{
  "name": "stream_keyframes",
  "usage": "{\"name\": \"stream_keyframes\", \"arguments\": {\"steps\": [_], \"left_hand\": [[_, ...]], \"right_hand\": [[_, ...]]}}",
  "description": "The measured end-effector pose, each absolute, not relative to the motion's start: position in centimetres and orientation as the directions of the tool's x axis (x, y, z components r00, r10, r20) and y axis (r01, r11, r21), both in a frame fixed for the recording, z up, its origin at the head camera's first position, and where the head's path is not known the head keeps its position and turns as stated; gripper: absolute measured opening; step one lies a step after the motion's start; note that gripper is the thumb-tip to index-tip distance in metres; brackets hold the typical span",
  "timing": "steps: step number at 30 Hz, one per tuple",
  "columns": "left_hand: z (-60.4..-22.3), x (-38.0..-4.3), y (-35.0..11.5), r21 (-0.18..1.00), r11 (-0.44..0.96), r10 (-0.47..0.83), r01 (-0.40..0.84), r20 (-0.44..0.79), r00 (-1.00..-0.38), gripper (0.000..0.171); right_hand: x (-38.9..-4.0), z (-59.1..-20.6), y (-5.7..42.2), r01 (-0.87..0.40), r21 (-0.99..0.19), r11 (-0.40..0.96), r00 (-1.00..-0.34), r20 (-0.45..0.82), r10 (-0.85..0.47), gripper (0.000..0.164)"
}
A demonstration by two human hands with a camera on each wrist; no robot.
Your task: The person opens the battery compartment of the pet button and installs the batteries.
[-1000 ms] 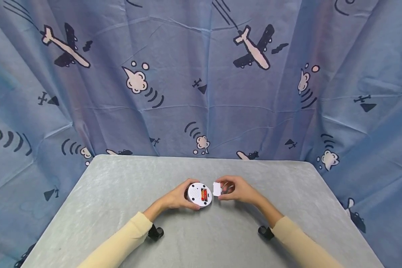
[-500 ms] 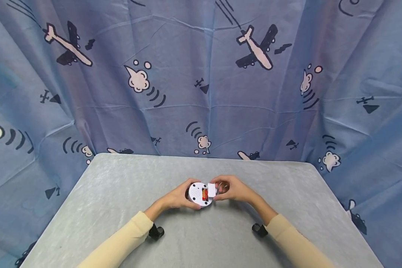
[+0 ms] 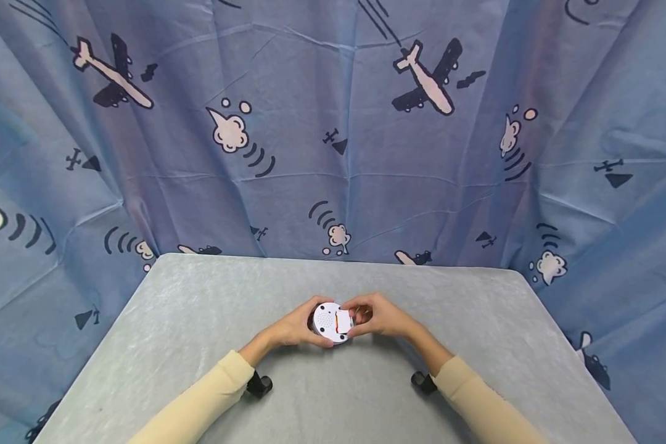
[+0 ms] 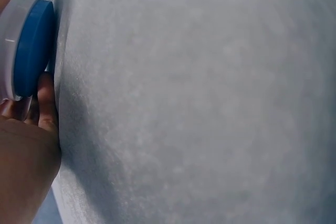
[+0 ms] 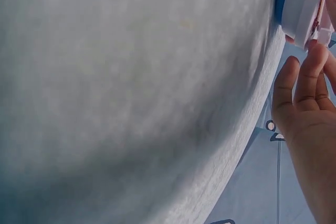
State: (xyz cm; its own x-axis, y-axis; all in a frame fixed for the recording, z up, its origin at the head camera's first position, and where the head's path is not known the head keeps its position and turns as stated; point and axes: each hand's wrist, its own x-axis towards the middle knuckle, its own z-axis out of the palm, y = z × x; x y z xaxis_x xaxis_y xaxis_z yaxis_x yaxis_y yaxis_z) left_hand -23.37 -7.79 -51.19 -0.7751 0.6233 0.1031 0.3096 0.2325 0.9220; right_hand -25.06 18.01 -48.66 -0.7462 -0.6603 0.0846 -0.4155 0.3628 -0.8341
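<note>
My left hand (image 3: 296, 324) grips a round white buzzer (image 3: 326, 318) by its rim, with thumb and fingers on opposite sides. Its underside faces up, showing small speaker holes and dark feet. Facing down toward the table is its blue button (image 4: 34, 48), seen in the left wrist view. My right hand (image 3: 382, 317) pinches a small white battery cover (image 3: 345, 321) between thumb and fingertips. The cover lies over most of the battery compartment, and only a red-orange strip of the batteries (image 3: 337, 326) shows at its left edge.
Both hands are over a light grey table (image 3: 244, 283). Behind its far edge hangs a blue curtain (image 3: 288, 203) printed with planes and clouds. Black wrist mounts (image 3: 259, 386) stick out below both cream sleeves (image 3: 200, 401).
The right hand has moved left with the battery cover, from a gap beside the buzzer to over its battery compartment, hiding most of the batteries. The left hand keeps its grip on the buzzer.
</note>
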Motion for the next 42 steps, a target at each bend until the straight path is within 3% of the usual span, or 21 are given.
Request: {"name": "stream_keyframes", "arguments": {"steps": [42], "left_hand": [[-51.0,-23.32,-7.71,0.936,0.213,0.623,0.28,0.091,-0.777,0.078]], "right_hand": [[-24.86,-49.21,18.18,-0.393,-0.85,0.351,-0.769,0.095,-0.632,0.044]]}}
